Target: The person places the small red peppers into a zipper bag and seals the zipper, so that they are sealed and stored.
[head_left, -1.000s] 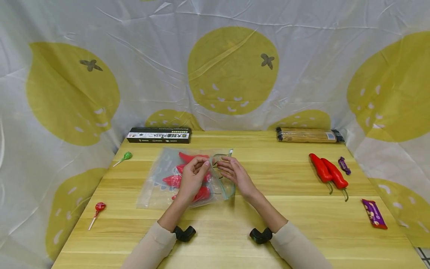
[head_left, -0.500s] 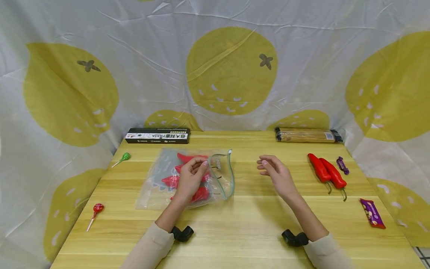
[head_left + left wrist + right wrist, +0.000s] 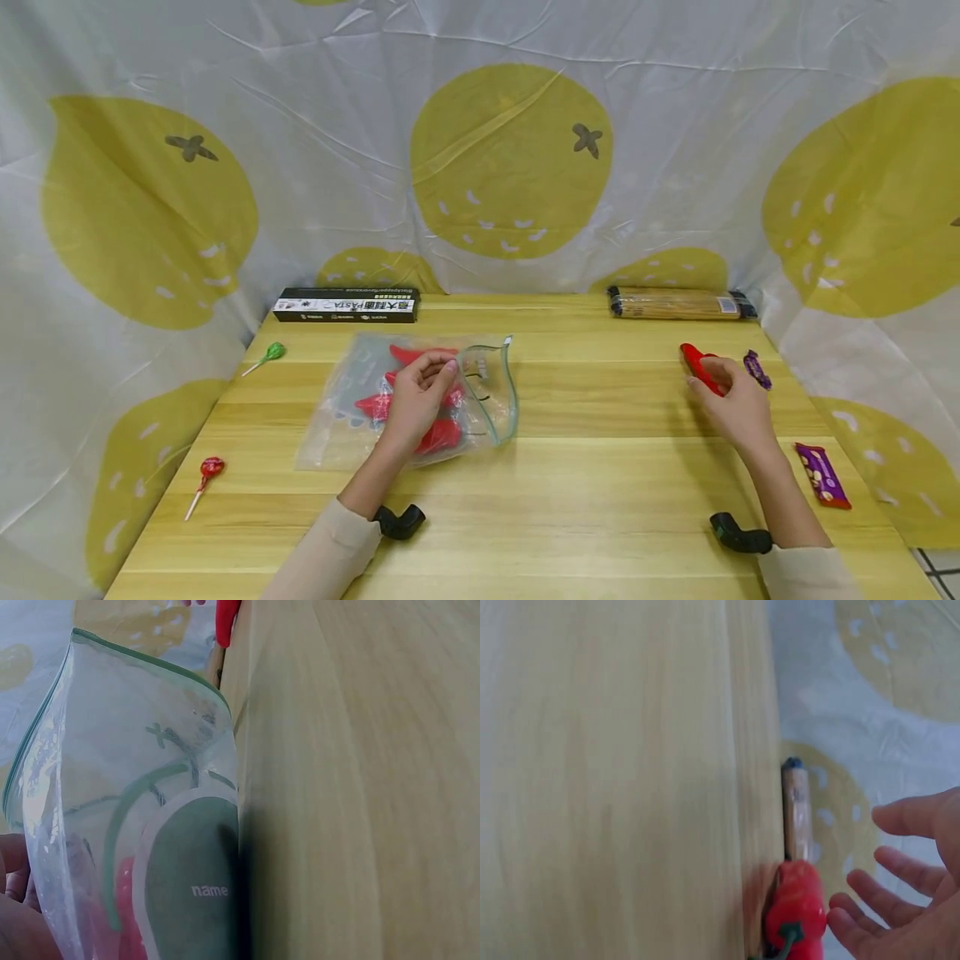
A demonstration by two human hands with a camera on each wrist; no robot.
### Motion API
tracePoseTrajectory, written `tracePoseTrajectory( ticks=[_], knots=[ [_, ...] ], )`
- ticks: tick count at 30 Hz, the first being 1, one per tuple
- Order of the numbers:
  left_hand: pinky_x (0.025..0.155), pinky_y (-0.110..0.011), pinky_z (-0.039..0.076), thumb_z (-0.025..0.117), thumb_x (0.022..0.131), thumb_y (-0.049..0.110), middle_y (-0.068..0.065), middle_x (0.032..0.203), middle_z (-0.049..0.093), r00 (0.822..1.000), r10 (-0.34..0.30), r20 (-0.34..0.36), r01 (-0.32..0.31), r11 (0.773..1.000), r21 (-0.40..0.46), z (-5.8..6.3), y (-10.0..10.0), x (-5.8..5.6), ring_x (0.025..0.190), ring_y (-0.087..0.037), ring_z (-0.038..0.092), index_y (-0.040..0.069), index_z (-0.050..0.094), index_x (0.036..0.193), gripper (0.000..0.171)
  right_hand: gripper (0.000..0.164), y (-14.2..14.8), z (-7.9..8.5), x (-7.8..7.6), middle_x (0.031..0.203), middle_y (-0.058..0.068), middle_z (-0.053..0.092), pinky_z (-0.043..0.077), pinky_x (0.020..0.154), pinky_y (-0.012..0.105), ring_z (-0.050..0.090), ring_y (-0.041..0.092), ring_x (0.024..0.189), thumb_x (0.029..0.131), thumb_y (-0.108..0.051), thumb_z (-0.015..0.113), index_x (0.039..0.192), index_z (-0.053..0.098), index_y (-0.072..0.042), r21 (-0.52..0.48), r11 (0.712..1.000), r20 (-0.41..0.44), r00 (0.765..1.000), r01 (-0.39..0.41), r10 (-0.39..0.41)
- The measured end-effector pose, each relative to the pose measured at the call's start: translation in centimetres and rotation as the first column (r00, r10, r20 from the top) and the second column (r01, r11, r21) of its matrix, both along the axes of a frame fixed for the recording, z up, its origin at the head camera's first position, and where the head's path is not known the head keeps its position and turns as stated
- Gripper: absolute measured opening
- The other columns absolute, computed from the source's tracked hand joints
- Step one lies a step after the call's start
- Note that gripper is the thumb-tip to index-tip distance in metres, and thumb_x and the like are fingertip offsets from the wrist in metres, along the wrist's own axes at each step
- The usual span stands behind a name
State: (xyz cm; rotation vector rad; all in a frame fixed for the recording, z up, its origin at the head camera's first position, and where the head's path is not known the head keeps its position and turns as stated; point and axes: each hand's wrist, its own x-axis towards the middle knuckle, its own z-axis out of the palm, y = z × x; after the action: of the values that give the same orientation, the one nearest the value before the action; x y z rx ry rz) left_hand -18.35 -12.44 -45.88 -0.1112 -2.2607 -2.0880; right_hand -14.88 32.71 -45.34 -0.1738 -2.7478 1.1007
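Observation:
My left hand (image 3: 416,400) pinches the upper layer of a clear zip bag (image 3: 322,437) near its green-edged mouth. The mouth gapes to the right, as the left wrist view shows on the bag (image 3: 97,750). Several red chili peppers (image 3: 441,435) lie inside the bag. On the right side of the table, my right hand (image 3: 738,408) hovers over loose red chili peppers (image 3: 692,356), partly hiding them. In the right wrist view its fingers (image 3: 889,900) are spread beside a red pepper (image 3: 795,900), with nothing gripped.
A black-and-white pasta box (image 3: 345,306) lies at the back left, a pack of dry noodles (image 3: 675,303) at the back right. Green (image 3: 275,351) and red (image 3: 212,467) lollipops lie left. A purple wrapped candy (image 3: 757,370) and a purple snack bar (image 3: 822,476) lie right.
My right hand has left the bag's mouth and moved right to the loose peppers. My left hand keeps its pinch on the bag.

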Motion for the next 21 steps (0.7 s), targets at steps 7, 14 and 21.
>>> tracePoseTrajectory(
  ticks=[7, 14, 21],
  knots=[
    [0.083, -0.025, 0.057, 0.066, 0.092, 0.035, -0.008, 0.106, 0.068, 1.0, -0.006, -0.009, 0.007, 1.0, 0.029, -0.1, 0.0, 0.0, 0.1, -0.02, 0.065, 0.012, 0.067, 0.108, 0.028, 0.047, 1.8, -0.8, -0.7, 0.126, 0.031, 0.054, 0.048, 0.084, 0.054, 0.054, 0.045, 0.109, 0.094, -0.017, 0.061, 0.135, 0.048, 0.002, 0.068, 0.997, 0.035, 0.999, 0.039, -0.041],
    [0.083, -0.024, 0.057, 0.067, 0.092, 0.035, -0.007, 0.107, 0.069, 1.0, -0.007, -0.01, 0.007, 1.0, 0.027, -0.1, 0.1, 0.0, 0.101, -0.019, 0.065, 0.012, 0.067, 0.108, 0.029, 0.045, 1.3, -1.6, -1.0, 0.119, 0.029, 0.058, 0.046, 0.085, 0.055, 0.054, 0.043, 0.106, 0.088, -0.006, 0.063, 0.131, 0.052, 0.0, 0.121, 0.993, 0.044, 0.999, -0.012, 0.007],
    [0.084, -0.022, 0.056, 0.066, 0.092, 0.035, -0.007, 0.108, 0.069, 1.0, -0.003, -0.018, 0.003, 1.0, 0.017, -0.2, 0.0, 0.0, 0.101, -0.018, 0.065, 0.011, 0.066, 0.109, 0.03, 0.051, 0.1, -1.9, -1.4, 0.127, 0.025, 0.057, 0.046, 0.092, 0.059, 0.051, 0.043, 0.116, 0.084, -0.008, 0.07, 0.132, 0.053, -0.006, 0.088, 0.994, 0.053, 0.997, -0.066, 0.061]
  ],
)
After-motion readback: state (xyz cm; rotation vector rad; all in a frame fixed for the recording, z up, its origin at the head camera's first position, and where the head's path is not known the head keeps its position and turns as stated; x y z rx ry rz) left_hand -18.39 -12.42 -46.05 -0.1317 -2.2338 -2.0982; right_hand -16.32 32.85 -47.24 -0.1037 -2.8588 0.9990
